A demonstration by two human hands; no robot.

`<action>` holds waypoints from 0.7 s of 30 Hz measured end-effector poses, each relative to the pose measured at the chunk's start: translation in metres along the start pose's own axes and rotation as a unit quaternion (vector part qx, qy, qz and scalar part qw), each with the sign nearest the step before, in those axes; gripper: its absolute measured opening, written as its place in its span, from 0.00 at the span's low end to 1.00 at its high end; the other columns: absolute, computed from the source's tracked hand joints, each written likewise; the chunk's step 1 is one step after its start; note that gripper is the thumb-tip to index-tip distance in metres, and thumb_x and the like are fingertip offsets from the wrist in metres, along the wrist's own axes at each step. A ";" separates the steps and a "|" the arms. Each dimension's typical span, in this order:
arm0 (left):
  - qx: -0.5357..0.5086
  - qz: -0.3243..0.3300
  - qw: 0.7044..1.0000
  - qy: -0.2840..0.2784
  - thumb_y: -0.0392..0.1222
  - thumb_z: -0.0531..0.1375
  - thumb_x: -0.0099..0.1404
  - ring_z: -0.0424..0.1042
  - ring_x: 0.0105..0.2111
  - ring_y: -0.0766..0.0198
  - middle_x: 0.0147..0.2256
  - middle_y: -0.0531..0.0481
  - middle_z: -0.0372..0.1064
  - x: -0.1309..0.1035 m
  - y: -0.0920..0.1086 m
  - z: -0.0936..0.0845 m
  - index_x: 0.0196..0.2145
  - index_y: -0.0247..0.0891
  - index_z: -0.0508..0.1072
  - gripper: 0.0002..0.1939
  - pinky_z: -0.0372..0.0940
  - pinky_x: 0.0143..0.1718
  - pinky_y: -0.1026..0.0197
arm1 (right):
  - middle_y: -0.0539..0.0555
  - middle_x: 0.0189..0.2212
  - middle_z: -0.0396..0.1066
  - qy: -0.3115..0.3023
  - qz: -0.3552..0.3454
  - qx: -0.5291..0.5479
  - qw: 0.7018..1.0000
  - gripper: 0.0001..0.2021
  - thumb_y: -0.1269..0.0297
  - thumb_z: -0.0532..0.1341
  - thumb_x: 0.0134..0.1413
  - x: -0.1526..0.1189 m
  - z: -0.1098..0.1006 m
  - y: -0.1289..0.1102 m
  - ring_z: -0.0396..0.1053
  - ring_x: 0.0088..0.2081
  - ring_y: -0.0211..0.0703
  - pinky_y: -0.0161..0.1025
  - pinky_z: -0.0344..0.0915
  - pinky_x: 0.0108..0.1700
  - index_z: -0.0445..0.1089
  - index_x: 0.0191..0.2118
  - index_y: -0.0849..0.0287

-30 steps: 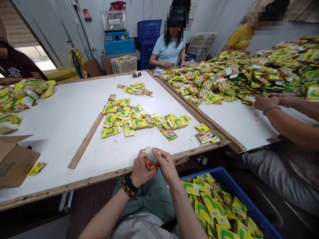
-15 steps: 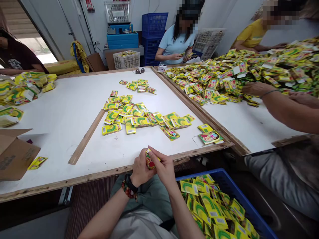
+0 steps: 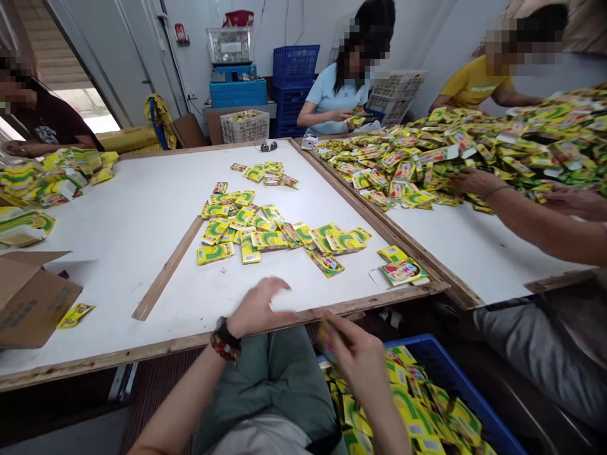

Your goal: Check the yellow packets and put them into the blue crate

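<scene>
My left hand [image 3: 260, 307], with a dark watch and a beaded bracelet at the wrist, is over the near edge of the white table [image 3: 180, 316], fingers spread and holding nothing. My right hand [image 3: 358, 347] grips a small yellow packet [image 3: 328, 338] between thumb and fingers, slightly blurred, beside the table edge and above the near-left part of a blue crate [image 3: 439, 351]. Yellow and green packets [image 3: 401, 373] fill that crate. Beyond my hands, a loose group of flat yellow packets [image 3: 268, 239] lies on the table.
Wooden strips [image 3: 168, 268] edge and cross the table. An open cardboard box [image 3: 42, 303] stands at the left. Packets are heaped on the right table [image 3: 441, 240], where another person's hand [image 3: 478, 182] reaches in. More people sit around. Sunglasses [image 3: 269, 146] lie at the far edge.
My hands have parted. The left has let go of the packet and opened, moving slightly left. The right has carried the packet right and down toward the crate. The view has shifted slightly.
</scene>
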State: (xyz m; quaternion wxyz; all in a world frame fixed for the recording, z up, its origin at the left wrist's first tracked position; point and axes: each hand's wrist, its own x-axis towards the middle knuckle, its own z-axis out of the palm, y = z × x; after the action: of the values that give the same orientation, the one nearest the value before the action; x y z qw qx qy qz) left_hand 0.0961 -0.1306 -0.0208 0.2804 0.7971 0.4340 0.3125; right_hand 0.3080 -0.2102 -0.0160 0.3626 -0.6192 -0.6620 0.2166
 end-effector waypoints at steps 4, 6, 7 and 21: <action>0.199 -0.198 0.948 0.148 0.52 0.61 0.60 0.59 0.57 0.42 0.58 0.31 0.57 0.055 -0.039 -0.036 0.57 0.31 0.58 0.34 0.57 0.56 0.46 | 0.69 0.55 0.67 0.029 0.048 -0.186 0.981 0.22 0.58 0.61 0.51 -0.011 -0.031 0.027 0.60 0.58 0.73 0.66 0.61 0.54 0.74 0.50 0.63; 0.221 -0.261 0.931 0.131 0.47 0.65 0.54 0.58 0.58 0.38 0.60 0.27 0.51 0.076 -0.053 -0.041 0.60 0.29 0.53 0.42 0.58 0.54 0.45 | 0.68 0.58 0.64 0.006 0.023 -0.164 0.986 0.24 0.57 0.61 0.52 -0.009 -0.025 0.026 0.55 0.62 0.69 0.64 0.59 0.58 0.72 0.53 0.63; 0.219 -0.273 0.930 0.115 0.44 0.66 0.53 0.60 0.57 0.38 0.60 0.27 0.52 0.082 -0.058 -0.042 0.61 0.28 0.52 0.43 0.59 0.53 0.46 | 0.67 0.58 0.63 -0.013 0.009 -0.137 0.990 0.23 0.57 0.60 0.53 -0.008 -0.019 0.023 0.55 0.63 0.66 0.61 0.58 0.59 0.72 0.53 0.62; -0.396 -0.170 0.903 0.001 0.46 0.65 0.49 0.72 0.32 0.60 0.32 0.47 0.74 -0.039 -0.010 -0.006 0.38 0.33 0.71 0.20 0.68 0.35 0.59 | 0.56 0.52 0.72 -0.155 0.029 0.391 0.907 0.21 0.51 0.65 0.49 0.050 0.058 -0.047 0.67 0.55 0.51 0.48 0.61 0.57 0.74 0.49 0.53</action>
State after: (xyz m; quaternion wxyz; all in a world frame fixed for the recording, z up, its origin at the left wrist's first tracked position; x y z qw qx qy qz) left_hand 0.0702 -0.1585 -0.0342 0.6211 0.5344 0.4036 0.4071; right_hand 0.2352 -0.1587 -0.0084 0.4617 -0.4052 -0.5544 0.5615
